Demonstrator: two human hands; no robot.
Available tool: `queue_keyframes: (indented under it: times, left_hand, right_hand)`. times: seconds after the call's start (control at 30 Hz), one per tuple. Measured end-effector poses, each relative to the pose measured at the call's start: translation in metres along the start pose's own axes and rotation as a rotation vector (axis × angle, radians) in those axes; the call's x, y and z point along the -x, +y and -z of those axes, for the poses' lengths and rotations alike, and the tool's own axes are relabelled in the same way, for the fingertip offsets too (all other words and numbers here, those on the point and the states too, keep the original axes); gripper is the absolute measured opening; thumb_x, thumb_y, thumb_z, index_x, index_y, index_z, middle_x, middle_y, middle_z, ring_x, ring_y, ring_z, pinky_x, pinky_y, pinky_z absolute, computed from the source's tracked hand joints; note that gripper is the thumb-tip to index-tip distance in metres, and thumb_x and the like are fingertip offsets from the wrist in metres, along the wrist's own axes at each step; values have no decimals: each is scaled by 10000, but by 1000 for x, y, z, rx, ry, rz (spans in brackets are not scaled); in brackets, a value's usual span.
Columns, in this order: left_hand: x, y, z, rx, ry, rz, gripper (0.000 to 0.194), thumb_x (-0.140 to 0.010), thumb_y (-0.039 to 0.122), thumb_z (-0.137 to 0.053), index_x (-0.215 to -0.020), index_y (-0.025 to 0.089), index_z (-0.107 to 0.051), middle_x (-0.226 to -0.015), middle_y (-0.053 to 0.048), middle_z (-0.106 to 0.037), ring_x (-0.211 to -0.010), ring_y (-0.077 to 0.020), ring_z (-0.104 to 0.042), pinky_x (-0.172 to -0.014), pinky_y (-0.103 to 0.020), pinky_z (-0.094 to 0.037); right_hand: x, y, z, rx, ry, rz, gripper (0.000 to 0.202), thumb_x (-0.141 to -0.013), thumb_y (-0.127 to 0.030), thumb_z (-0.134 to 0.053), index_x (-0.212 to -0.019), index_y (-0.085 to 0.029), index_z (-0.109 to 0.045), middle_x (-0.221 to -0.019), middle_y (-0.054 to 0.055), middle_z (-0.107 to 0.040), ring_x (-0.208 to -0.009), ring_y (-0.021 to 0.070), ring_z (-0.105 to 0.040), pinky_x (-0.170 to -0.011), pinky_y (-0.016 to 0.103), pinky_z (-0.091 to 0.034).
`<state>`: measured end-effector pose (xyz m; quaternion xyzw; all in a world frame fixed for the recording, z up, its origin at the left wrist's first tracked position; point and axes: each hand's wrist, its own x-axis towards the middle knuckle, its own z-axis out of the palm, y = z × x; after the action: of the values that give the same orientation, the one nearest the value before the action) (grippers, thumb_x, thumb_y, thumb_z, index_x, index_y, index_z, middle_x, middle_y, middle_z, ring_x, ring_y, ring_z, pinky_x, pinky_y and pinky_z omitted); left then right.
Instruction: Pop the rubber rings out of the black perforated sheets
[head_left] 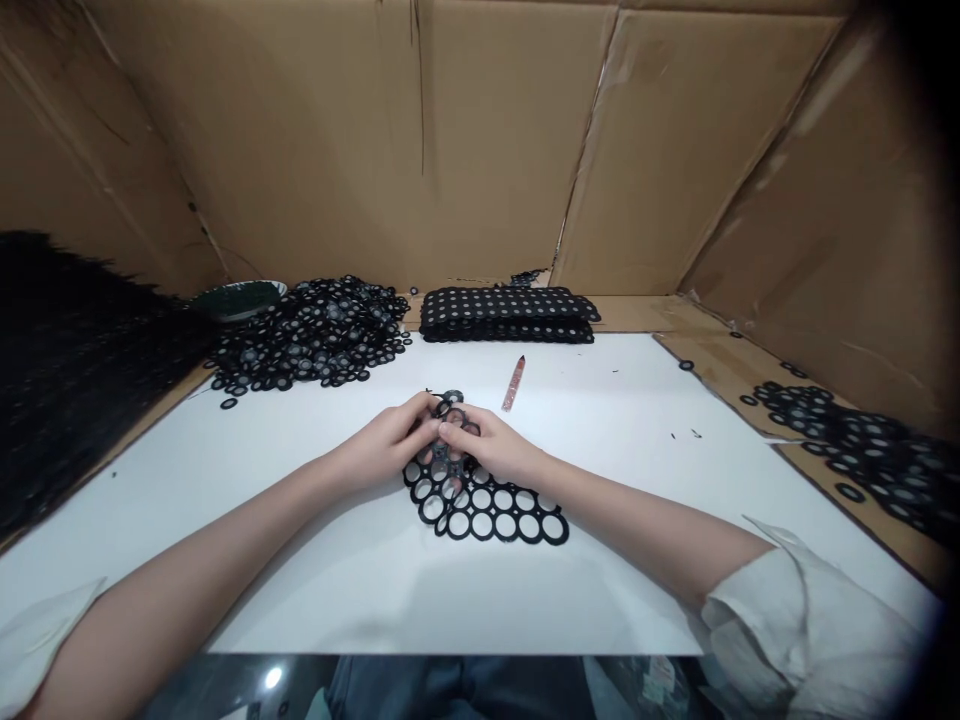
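A sheet of joined black rings (pixel 504 524) lies on the white board in front of me, its upper left part lifted and bunched up. My left hand (pixel 405 435) pinches this bunched part from the left. From the right, my right hand (pixel 491 440) grips the same part, its thumb close to the left thumb. A few rings stick up between the fingers. Fingers partly cover the spot where the hands meet, so the small detail there cannot be made out.
Behind the hands lies a red-patterned, dark-tipped tool (pixel 514 384). At the back are a heap of loose black rings (pixel 315 335), a folded stack of ring sheets (pixel 510 312) and a bowl (pixel 240 298). Black bristly strands (pixel 67 370) fill the left; more rings (pixel 862 445) lie right. Cardboard walls (pixel 360 140) surround the board.
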<state>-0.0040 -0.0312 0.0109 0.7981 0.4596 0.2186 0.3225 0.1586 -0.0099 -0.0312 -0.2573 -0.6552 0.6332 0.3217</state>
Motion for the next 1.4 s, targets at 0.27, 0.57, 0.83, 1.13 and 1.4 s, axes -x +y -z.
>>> queue_keyframes:
  times: [0.27,0.57,0.83,1.13,1.4]
  left_hand:
    - [-11,-13,1,114,455,124,286,-809,376,-349,-595,190,-385,-525,37,-378,-502,-101,-369,-458,-213,-294]
    - [-3,-7,6,-287,546,86,267,-816,320,-347,-609,188,-452,-584,1,-490,-572,-133,-445,-543,-242,-307]
    - [0,-3,-11,-238,292,38,236,-846,373,-313,-739,205,-441,-650,10,-528,-604,-145,-486,-556,-245,-324]
    - [1,-5,-18,-250,339,102,228,-862,355,-273,-768,210,-422,-629,15,-523,-566,-143,-484,-547,-253,-326]
    - [-7,-14,6,85,658,164,266,-848,315,-258,-628,205,-359,-544,32,-388,-480,-112,-380,-456,-231,-288]
  right_hand:
    - [2,-4,-7,-9,9,-2,126,-808,-328,-435,-802,-204,-455,-680,-6,-545,-550,109,-518,-440,237,-471]
    - [2,1,-10,-45,132,5,127,-780,-324,-463,-816,-203,-449,-706,-3,-505,-591,115,-479,-444,246,-477]
    - [1,0,-10,-21,119,78,61,-806,-268,-430,-827,-210,-428,-746,-23,-493,-572,90,-542,-581,249,-470]
    - [0,-4,-7,59,82,9,113,-775,-272,-499,-818,-174,-463,-732,2,-567,-638,120,-581,-649,277,-472]
    - [1,-2,-7,143,77,-78,171,-785,-228,-443,-926,-173,-525,-493,-61,-426,-422,78,-441,-414,202,-394]
